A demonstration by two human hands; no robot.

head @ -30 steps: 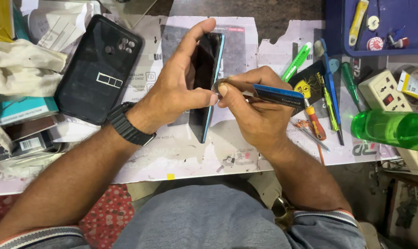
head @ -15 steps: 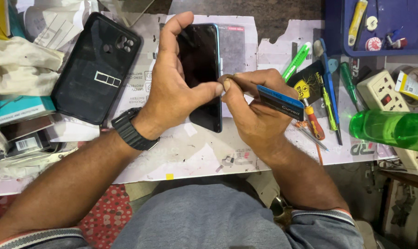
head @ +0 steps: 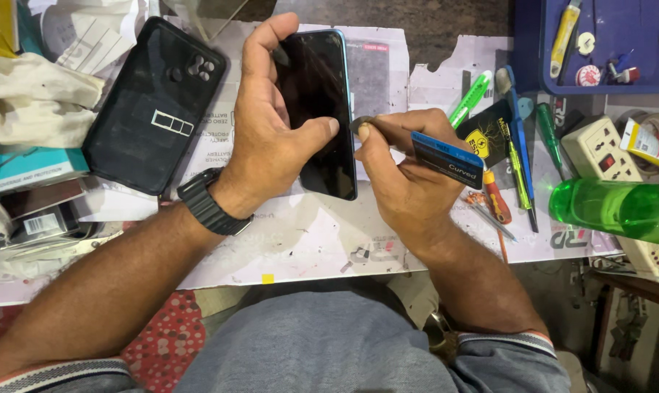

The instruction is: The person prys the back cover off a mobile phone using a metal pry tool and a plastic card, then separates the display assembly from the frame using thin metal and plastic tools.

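The left hand [head: 271,138] gripped a dark phone [head: 318,109] screen-up, above the paper-covered surface [head: 307,240], thumb on the glass and fingers curled over its top edge. The right hand [head: 402,175] pinched a blue card [head: 447,158], its fingertips just beside the phone's right edge. A black case [head: 151,109] lay to the left, a green bottle [head: 617,211] to the right.

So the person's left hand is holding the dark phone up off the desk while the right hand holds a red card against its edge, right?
Not quite: the head view shows the card in the right hand is blue, not red. The rest stands: the left hand holds the dark phone up off the desk, with the right hand at its edge.
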